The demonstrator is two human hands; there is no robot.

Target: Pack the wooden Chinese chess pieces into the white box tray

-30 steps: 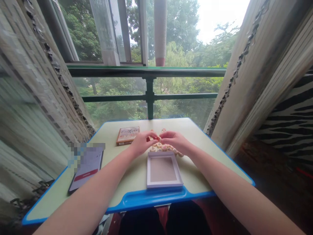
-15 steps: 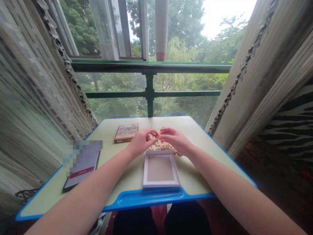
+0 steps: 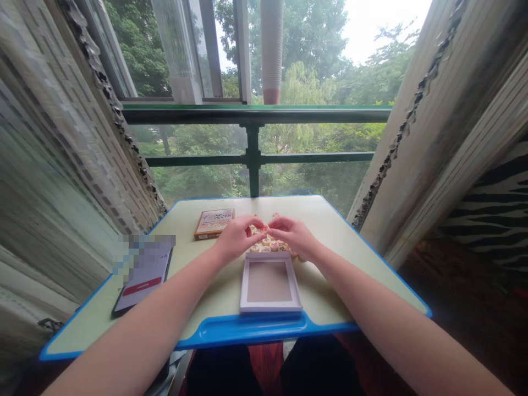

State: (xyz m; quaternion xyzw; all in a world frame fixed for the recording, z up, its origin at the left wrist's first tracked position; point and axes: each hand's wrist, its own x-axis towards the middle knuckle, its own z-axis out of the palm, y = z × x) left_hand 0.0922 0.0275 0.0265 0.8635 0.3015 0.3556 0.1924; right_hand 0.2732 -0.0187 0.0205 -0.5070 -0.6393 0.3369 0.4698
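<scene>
Above a cluster of round xiangqi pieces (image 3: pixel 274 246), my two hands meet fingertip to fingertip. My left hand (image 3: pixel 238 236) pinches a xiangqi piece with red marking (image 3: pixel 264 228) between thumb and fingers. From the other side, my right hand (image 3: pixel 296 236) is closed, its thumb and fingertips at the edge of the same piece. The pieces below are pale wood with red or dark characters; my hands hide some of them. Right in front of the cluster, nearer to me, lies an open shallow white box tray (image 3: pixel 270 283) with nothing in it.
A printed box lid (image 3: pixel 214 223) lies left of my left hand. Further left is a phone (image 3: pixel 144 275), partly blurred out. The pale table (image 3: pixel 330 220) has a blue edge and a blue front trough (image 3: pixel 251 328). Curtains flank it; a green railing (image 3: pixel 185 114) stands behind.
My right fingers have closed in toward the piece at my left fingertips, narrowing the gap between the hands. The view has shifted slightly; box, lid and phone lie as before.
</scene>
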